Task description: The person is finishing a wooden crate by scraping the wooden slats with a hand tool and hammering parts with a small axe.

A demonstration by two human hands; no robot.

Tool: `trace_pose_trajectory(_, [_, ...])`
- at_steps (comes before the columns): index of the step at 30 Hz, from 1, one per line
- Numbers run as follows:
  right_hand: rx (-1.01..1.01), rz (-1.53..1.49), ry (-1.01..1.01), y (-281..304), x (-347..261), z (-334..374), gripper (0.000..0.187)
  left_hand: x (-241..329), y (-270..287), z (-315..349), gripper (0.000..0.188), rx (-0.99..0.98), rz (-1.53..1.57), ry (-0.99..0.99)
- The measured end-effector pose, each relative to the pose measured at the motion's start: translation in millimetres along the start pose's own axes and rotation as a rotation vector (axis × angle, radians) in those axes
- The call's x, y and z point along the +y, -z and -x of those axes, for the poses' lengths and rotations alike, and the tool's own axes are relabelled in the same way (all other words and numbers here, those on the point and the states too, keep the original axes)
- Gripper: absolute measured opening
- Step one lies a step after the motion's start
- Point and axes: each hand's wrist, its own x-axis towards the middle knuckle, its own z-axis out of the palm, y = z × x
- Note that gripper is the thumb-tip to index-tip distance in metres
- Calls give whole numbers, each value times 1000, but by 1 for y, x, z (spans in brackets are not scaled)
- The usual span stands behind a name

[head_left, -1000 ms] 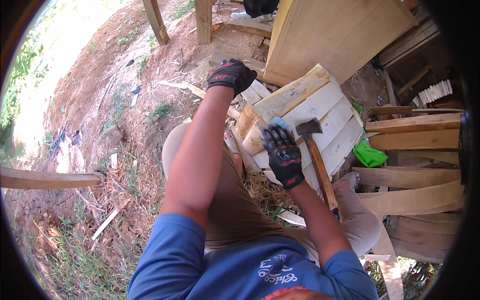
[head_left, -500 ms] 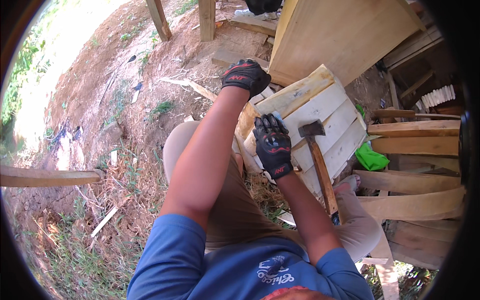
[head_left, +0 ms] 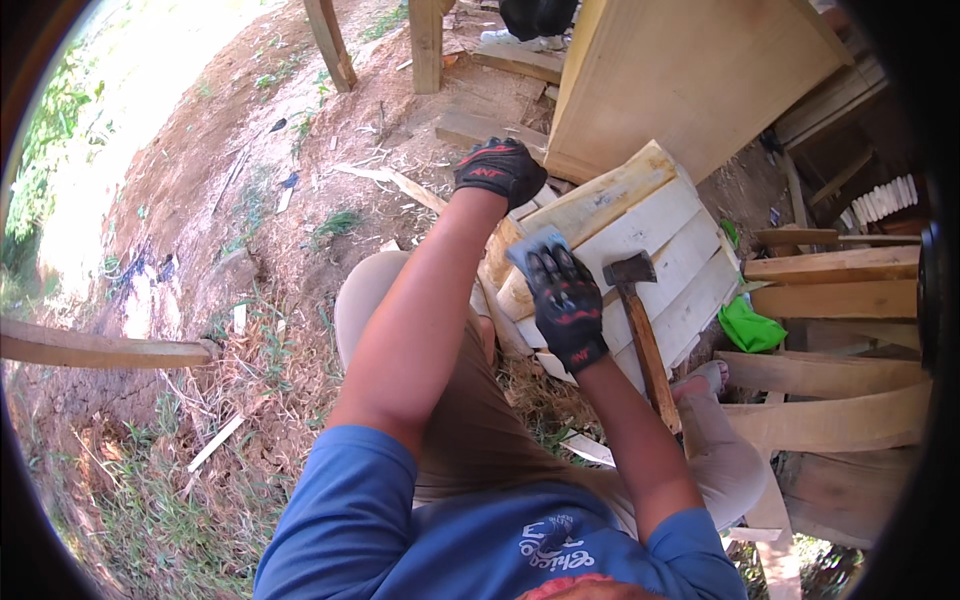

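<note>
My left hand [head_left: 503, 172], in a black glove with red trim, is closed in a fist over the far left end of some pale wood. Its fingertips are turned away, so what they grip is hidden. My right hand [head_left: 568, 310], gloved alike, presses a thin pale-blue sheet [head_left: 537, 248] under its fingers against a rounded, peeled length of wood [head_left: 513, 296]. The sheet sticks out past the fingertips. Right of that hand, a hatchet [head_left: 648, 350] with a dark head and wooden handle lies on whitish boards [head_left: 648, 225]. Another yellowish timber [head_left: 605, 195] lies along the boards' far side.
A large plywood panel [head_left: 690, 85] stands behind the boards. At the right are stacked planks [head_left: 820, 365] and a bright green bag [head_left: 750, 325]. Wooden posts [head_left: 426, 45] rise at the back; a beam [head_left: 105, 347] juts in from the left. Wood scraps litter the dirt and grass.
My right hand has slid slightly right and nearer, turning a little, and more of the pale-blue sheet shows beyond its fingers. The left hand stays closed at the same place by the wood.
</note>
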Motion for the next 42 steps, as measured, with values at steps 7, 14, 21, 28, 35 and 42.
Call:
trace_pose_trajectory(7, [15,22,-58,-6,-13,-6,42,-12,-10,-8,57,85,-13,-104])
trace_pose_trajectory(14, [1,42,-39,29,0,43,43,-9,-9,2,56,58,-24,-59])
trace_pose_trajectory(21, [-2,43,-72,-3,-8,1,45,4,-14,-4,57,-9,-46,-54])
trace_pose_trajectory(28, [-13,-86,-15,8,4,9,45,2,-9,-5,59,7,-49,-44])
trace_pose_trajectory(35, [-50,-68,9,30,6,39,40,10,-14,4,57,-32,-70,-52])
trace_pose_trajectory(42, [-65,-73,-114,-8,-11,-15,48,8,-41,-15,57,-49,-131,-246])
